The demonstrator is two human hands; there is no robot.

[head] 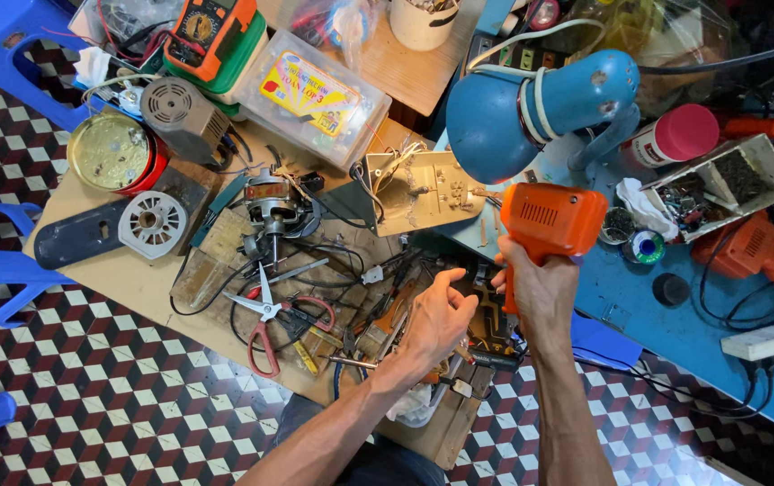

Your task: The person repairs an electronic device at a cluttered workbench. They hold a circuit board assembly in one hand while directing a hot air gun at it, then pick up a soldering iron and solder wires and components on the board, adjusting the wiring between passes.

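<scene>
While our right hand [540,286] clamps the orange soldering gun [550,220] upright, our left hand [438,317], fingers loosely curled and empty, steadies the dark circuit board [487,326] just below the gun.

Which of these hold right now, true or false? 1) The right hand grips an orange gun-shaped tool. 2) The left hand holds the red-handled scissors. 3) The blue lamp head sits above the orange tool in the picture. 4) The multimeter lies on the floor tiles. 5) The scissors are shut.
1) True: the right hand is closed round the handle of the orange gun-shaped tool.
2) False: the left hand is over the dark board; the red-handled scissors lie apart on the bench, untouched.
3) True: the blue lamp head is just above the tool.
4) False: the multimeter rests on top of boxes at the bench's far side.
5) False: their blades are spread open.
</scene>
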